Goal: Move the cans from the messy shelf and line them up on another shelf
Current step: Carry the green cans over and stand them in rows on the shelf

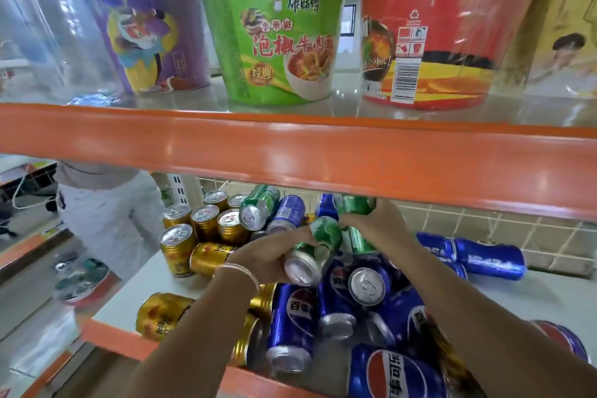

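A jumble of cans covers the lower shelf (549,294): blue cola cans (294,329) lying on their sides, gold cans (177,244) partly upright at the back left, green cans (260,208) behind. My left hand (261,257) grips a green can (315,255) tilted with its top toward me. My right hand (378,224) reaches deeper and holds another green can (357,205) just under the orange shelf edge. A bracelet circles my left wrist.
The orange front lip of the upper shelf (290,152) runs right above my hands. On it stand instant noodle bowls: purple (155,39), green (277,29), red (442,26). A wire mesh (484,229) backs the lower shelf. A person in light trousers (106,213) stands at the left.
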{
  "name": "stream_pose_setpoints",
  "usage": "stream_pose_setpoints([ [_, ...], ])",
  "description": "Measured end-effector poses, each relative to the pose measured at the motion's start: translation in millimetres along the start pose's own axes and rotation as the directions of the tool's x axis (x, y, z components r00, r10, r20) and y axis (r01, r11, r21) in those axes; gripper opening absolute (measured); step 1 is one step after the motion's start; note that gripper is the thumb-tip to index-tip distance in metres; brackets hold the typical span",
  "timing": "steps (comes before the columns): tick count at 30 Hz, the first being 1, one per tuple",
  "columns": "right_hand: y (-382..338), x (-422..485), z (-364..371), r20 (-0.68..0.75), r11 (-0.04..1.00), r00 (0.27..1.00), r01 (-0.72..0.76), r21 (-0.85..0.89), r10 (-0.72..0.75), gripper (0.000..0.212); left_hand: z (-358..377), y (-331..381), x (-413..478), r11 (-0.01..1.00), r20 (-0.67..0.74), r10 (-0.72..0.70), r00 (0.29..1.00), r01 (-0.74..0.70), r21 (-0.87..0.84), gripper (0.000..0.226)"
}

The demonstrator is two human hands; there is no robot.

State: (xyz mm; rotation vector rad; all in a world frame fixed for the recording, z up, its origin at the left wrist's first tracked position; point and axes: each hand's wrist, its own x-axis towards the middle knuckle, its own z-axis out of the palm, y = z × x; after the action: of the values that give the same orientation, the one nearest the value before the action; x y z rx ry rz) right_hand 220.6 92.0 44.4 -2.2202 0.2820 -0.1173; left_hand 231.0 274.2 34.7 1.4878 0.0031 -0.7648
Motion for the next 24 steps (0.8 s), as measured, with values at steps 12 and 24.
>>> stream_pose_setpoints([
  [12,35,-53,-60,-0.045,0.912,0.998,0.061,0.407,-0.046,0.023,76,0,18,0.966,0.045,0.19,0.981,-0.179,-0.185,0.045],
  [24,158,-170,-198,-0.445,0.904,0.879,0.038,0.426,0.172,0.046,286,-16,0,0.849,0.119,0.454,0.883,-0.469,0.243,0.014],
])
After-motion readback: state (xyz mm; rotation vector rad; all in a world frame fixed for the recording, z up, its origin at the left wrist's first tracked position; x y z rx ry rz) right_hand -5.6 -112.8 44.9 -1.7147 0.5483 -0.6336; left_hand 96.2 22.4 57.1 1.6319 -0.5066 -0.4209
